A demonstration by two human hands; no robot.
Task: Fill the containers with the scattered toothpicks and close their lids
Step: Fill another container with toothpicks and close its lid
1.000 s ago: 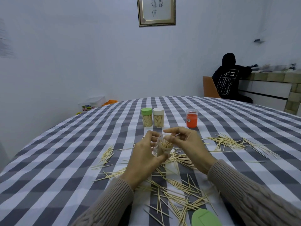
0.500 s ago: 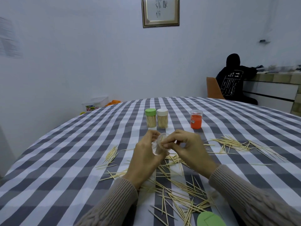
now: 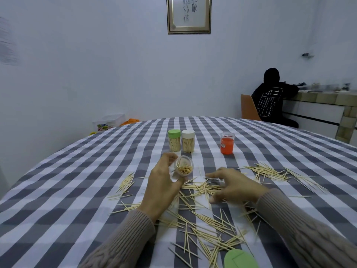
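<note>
I'm mid-fill: my left hand [image 3: 164,182] grips the clear toothpick jar [image 3: 183,167], tilted, partly full, just in front of the green-lidded jar [image 3: 174,140]. My right hand [image 3: 234,185] hovers spread over the scattered toothpicks [image 3: 201,187]; next, pinch a bundle.

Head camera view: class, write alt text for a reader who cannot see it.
A left hand holds a clear, partly filled toothpick container, tilted and lidless, while the right hand reaches open over scattered toothpicks on a checked tablecloth. Two lidded full containers stand behind.
</note>
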